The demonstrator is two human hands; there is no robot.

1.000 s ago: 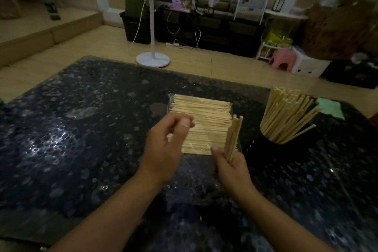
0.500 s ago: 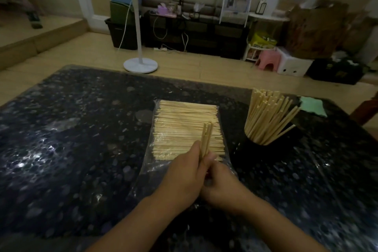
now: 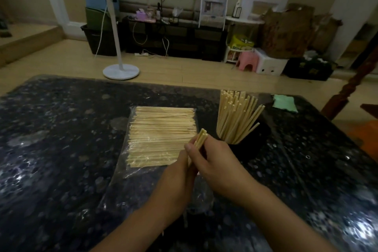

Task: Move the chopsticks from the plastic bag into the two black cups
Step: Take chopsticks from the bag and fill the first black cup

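Chopsticks (image 3: pixel 200 139), a small bundle of them, stood upright between my two hands near the middle of the table (image 3: pixel 51 149). My left hand (image 3: pixel 180 178) and right hand (image 3: pixel 221 165) both curled round the bundle, pinching it together, blunt square tips poking out above my fingers. Just behind lay the clear, crinkly plastic bag (image 3: pixel 161 135), packed flat with pale, slim wooden sticks. Toward the far right edge one black cup (image 3: pixel 251 137) held a fanned, leaning bunch; I could not make out a second cup. A loose squeeze might let smooth sticks slip and scatter on the glossy speckled surface; crowding that cup could tip it.
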